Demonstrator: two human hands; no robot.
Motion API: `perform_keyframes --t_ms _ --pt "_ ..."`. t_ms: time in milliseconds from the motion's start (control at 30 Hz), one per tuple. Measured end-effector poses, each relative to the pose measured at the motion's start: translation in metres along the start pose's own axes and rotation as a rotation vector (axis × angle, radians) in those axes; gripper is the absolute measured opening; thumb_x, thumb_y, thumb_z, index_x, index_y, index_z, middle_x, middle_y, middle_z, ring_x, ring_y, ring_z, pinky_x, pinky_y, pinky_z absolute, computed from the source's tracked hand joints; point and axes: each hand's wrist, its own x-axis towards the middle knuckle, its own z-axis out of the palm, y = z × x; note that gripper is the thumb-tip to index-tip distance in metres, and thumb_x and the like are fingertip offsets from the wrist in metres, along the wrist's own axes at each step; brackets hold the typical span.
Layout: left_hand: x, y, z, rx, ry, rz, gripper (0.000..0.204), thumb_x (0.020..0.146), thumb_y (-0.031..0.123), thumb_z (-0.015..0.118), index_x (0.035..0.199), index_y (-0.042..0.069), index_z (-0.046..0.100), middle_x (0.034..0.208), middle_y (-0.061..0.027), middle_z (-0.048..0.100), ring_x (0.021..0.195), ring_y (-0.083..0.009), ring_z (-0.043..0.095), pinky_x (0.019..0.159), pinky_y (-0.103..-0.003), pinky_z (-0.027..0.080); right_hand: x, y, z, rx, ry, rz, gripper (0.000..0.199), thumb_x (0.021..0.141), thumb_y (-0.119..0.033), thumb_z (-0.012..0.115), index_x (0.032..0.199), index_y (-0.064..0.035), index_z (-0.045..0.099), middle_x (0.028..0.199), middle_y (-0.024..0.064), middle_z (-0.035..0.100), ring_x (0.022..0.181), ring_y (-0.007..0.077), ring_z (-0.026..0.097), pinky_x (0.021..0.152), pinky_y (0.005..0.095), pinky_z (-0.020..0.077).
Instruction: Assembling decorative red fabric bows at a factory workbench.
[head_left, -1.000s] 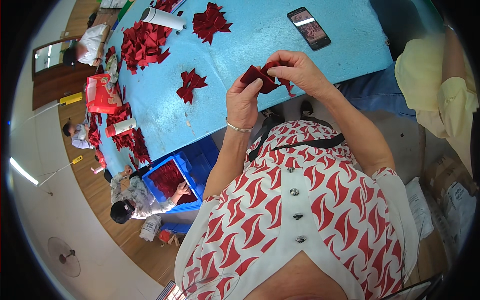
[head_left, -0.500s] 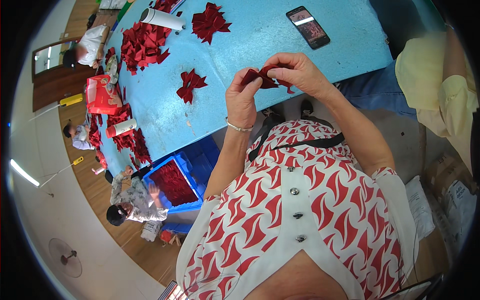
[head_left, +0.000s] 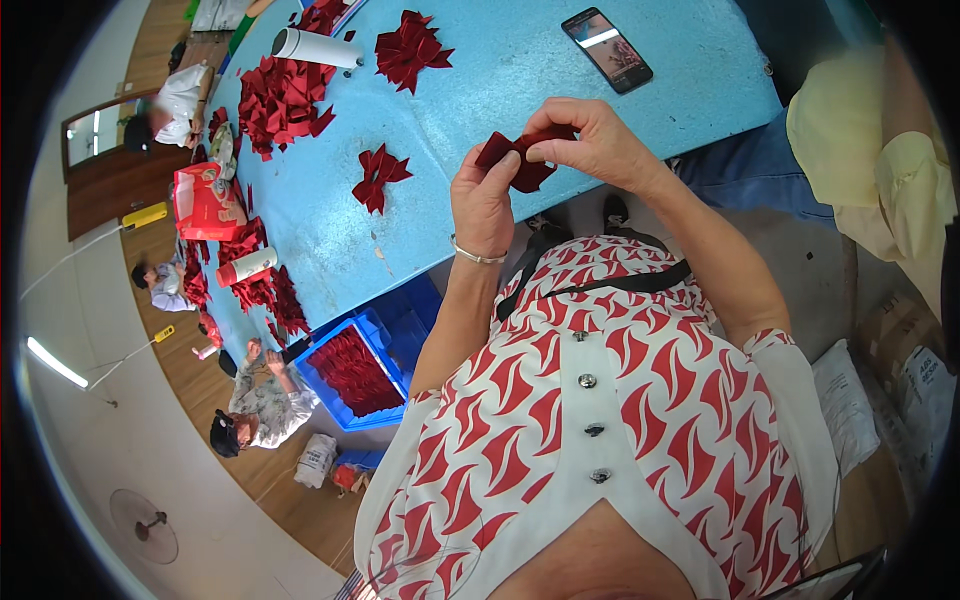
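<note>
A long table with a bright blue top [head_left: 500, 110] runs through a workroom with a wooden floor, and other people crouch or sit along its far side, one beside a blue plastic crate of red pieces [head_left: 350, 372]. Over the near edge of the table, close in front of the chest, the person holds a small folded piece of dark red fabric [head_left: 522, 160] between both hands. The left hand [head_left: 483, 200] has thumb and fingers closed on its lower left part; the right hand [head_left: 590, 140] pinches its upper right edge, fingers curled over it. It looks like the folding or pleating stage of a bow, the piece not yet matching the finished red fabric bow [head_left: 378, 176] lying alone on the table beyond the left hand.

The next move would seem to need a firm pinch at the centre while the other hand turns a flap, so the fold does not spring loose.

There is bare blue surface straight ahead for setting it down. A black smartphone [head_left: 607, 48] lies well off to the right, a heap of red fabric cut-outs [head_left: 280, 100] and a white tube [head_left: 315, 47] well off to the left.
</note>
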Motion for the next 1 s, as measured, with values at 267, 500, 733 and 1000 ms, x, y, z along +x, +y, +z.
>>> perform_keyframes --t_ms 267,500,733,1000 --pt "-0.001 -0.001 0.007 0.120 0.065 0.062 0.014 0.080 0.006 0.060 0.093 0.001 0.058 0.084 -0.0047 0.061 0.075 -0.0121 0.056 0.070 -0.024 0.045 -0.002 -0.001 0.006 -0.262 0.096 -0.219 0.009 0.071 -0.006 0.063 0.079 -0.0016 0.060 0.074 0.0059 0.057 0.066 0.0143 0.055 0.059 0.0246 0.0447" --pt "-0.001 -0.003 0.008 0.015 0.073 0.011 0.014 0.080 0.005 0.059 0.093 0.000 0.058 0.083 -0.0057 0.061 0.072 -0.0121 0.056 0.066 -0.024 0.045 -0.005 0.004 0.015 -0.423 0.162 -0.355 0.008 0.073 -0.001 0.062 0.080 -0.0016 0.059 0.075 0.0057 0.055 0.066 0.0145 0.055 0.058 0.0237 0.0438" --pt "-0.001 -0.004 0.007 0.015 0.104 -0.002 0.014 0.079 0.004 0.060 0.092 0.000 0.058 0.085 -0.0066 0.060 0.072 -0.0129 0.056 0.065 -0.025 0.046 -0.005 0.004 0.017 -0.373 0.214 -0.282 0.009 0.073 -0.001 0.061 0.081 -0.0014 0.059 0.075 0.0059 0.055 0.067 0.0138 0.055 0.059 0.0228 0.0443" --pt "-0.001 -0.002 0.008 -0.050 0.116 -0.002 0.014 0.078 0.003 0.060 0.091 0.000 0.054 0.086 -0.0059 0.059 0.075 -0.0135 0.056 0.068 -0.026 0.046 -0.005 0.007 0.017 -0.127 0.224 -0.104 0.007 0.075 -0.002 0.058 0.082 -0.0011 0.058 0.076 0.0046 0.054 0.069 0.0106 0.054 0.061 0.0215 0.0433"
